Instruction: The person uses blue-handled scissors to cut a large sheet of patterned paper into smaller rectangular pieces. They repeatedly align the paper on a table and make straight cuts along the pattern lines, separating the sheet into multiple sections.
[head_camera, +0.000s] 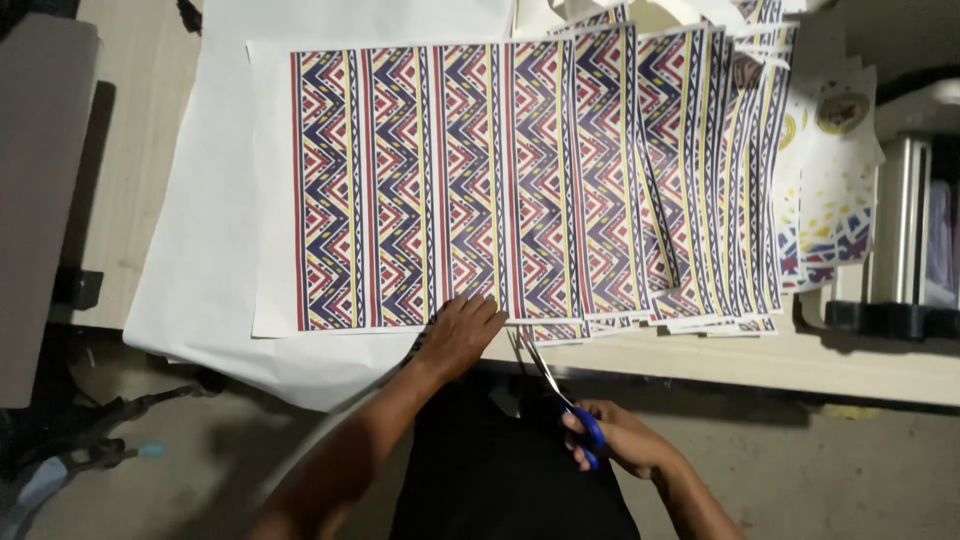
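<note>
A large sheet printed with red, navy and yellow zigzag stripes (430, 180) lies flat on the table. My left hand (462, 332) presses flat on its near edge, fingers spread. My right hand (615, 438) holds blue-handled scissors (555, 385) below the table edge. Their blades are slightly apart and point up at the sheet's bottom edge, just right of my left hand.
A fanned pile of similar patterned sheets (720, 170) lies to the right, with white sheets bearing round emblems (835, 160) beyond. A plain white paper (200, 240) underlies the work and overhangs the table edge. A metal machine (910, 250) stands at far right.
</note>
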